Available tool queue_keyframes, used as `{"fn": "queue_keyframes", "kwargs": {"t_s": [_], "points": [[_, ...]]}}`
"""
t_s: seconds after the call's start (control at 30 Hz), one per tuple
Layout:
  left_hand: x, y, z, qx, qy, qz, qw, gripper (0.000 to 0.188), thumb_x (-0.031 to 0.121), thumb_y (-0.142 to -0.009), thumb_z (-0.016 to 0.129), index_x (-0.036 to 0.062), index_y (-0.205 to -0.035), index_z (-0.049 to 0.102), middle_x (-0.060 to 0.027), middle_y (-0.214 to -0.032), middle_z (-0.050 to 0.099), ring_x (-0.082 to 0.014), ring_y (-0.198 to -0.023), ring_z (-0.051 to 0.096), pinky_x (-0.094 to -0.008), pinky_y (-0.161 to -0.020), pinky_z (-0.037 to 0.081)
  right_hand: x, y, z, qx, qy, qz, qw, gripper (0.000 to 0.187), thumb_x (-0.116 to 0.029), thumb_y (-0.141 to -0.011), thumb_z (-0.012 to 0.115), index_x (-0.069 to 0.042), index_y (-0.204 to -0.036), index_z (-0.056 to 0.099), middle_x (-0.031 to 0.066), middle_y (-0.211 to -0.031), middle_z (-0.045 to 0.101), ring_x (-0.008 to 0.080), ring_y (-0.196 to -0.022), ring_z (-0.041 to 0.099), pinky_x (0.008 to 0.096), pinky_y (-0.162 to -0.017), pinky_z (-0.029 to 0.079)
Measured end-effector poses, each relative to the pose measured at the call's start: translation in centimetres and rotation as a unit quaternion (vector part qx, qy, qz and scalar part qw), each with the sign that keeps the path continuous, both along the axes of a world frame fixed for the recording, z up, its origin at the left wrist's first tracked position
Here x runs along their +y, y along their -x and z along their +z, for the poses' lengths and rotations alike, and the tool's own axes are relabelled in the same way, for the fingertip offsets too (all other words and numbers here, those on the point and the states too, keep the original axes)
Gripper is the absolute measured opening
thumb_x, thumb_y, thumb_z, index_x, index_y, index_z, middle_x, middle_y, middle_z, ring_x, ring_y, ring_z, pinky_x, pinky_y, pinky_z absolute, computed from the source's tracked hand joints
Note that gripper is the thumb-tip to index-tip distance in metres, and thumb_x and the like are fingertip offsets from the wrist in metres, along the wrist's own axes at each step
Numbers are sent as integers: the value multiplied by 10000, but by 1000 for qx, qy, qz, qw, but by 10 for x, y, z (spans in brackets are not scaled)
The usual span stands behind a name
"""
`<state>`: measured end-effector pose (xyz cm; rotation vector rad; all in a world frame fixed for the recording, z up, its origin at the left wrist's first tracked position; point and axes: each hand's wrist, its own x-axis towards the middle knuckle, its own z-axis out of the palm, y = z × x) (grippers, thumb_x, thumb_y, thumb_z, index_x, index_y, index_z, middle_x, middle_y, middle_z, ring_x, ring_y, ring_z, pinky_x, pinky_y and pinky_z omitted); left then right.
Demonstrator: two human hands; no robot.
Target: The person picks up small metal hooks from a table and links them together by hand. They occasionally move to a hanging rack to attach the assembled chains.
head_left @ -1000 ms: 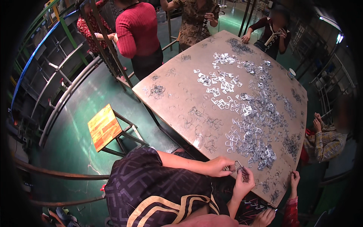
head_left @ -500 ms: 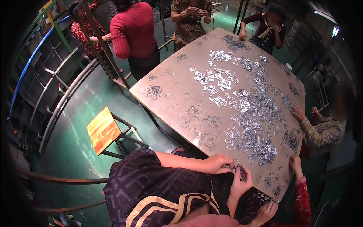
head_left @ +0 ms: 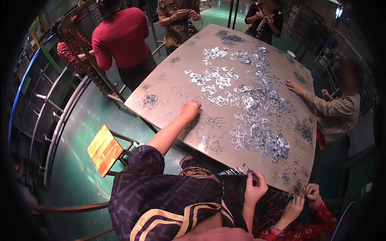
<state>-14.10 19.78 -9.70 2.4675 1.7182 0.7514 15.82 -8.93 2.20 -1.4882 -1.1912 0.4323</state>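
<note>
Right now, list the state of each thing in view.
Left hand: curled on the table, any contents hidden
Right hand: pinching a hook
Hook row: lined up beside the right hand
Hook pile: loose, heaped
Wires: loose, in scattered clusters
Cup: upright
Stool: upright
Lamp: lit

A wooden-topped stool [head_left: 105, 149] stands on green floor [head_left: 76, 164].

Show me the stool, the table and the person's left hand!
Stool [head_left: 105, 149]: head view, on its wooden seat.
Table [head_left: 188, 57]: head view, on a bare patch.
Left hand [head_left: 190, 109]: head view, on its back.
</note>
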Motion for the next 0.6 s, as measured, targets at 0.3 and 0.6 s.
{"fn": "queue_keyframes", "kwargs": {"t_s": [0.3,0.6], "points": [[51,4,-12,255,11,-168,952,169,119,-748,555,52,-625,650,-151,-734,667,-297,-811,651,-405,-685,527,-2,4,4,-16,-1,-12,1000,210,78,-771,666,40,-978,651,117,-818,678,163,-711,659,271,-685,531],[32,-34,30,93,48,-196,975,113,114,-772,582,22,-783,648,-147,-841,659,-293,-843,636,-408,-749,506,1,8,-2,9,5,-16,1000,402,61,-776,671,4,-1161,568,114,-820,683,155,-732,670,269,-701,536]]}}
